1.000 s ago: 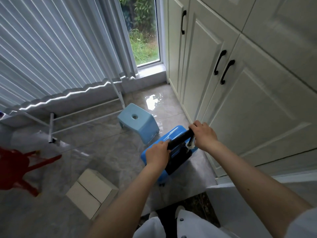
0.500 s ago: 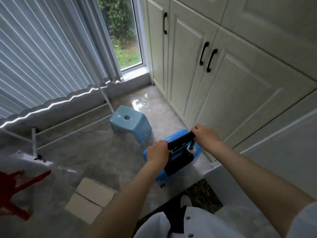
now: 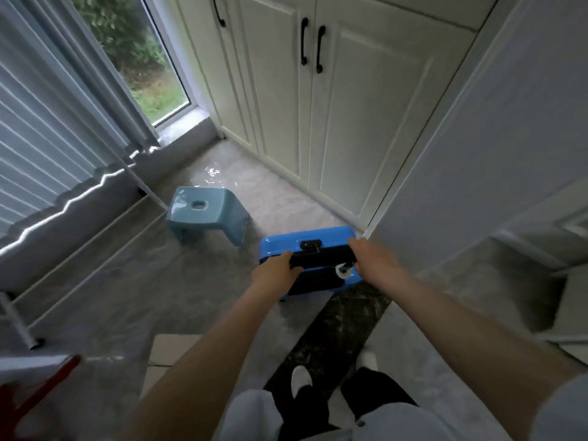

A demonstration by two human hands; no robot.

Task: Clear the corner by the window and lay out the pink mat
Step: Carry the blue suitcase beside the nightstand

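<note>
- Since a second ago, the bright blue hard-shell suitcase (image 3: 305,241) has turned and been drawn back from the white cabinet doors (image 3: 359,122) toward the dark speckled threshold strip (image 3: 334,338); it now stands squarer to the person.
- The left hand (image 3: 275,276) curls round the left end of the suitcase's black pull handle (image 3: 321,257); the right hand (image 3: 370,257) curls round the right end. The hands are apart, one at each end.
- A black latch sits on the suitcase top; any lettering on it is too small to read.
- A pale blue plastic step stool (image 3: 208,214) with a hole in its top stands near the suitcase, toward the window (image 3: 133,65).
- A flat beige cardboard piece (image 3: 170,351) lies on the grey tiled floor (image 3: 105,297).
- A red frame (image 3: 28,399) shows at the lower left edge.
- No writing or brand can be read anywhere.
</note>
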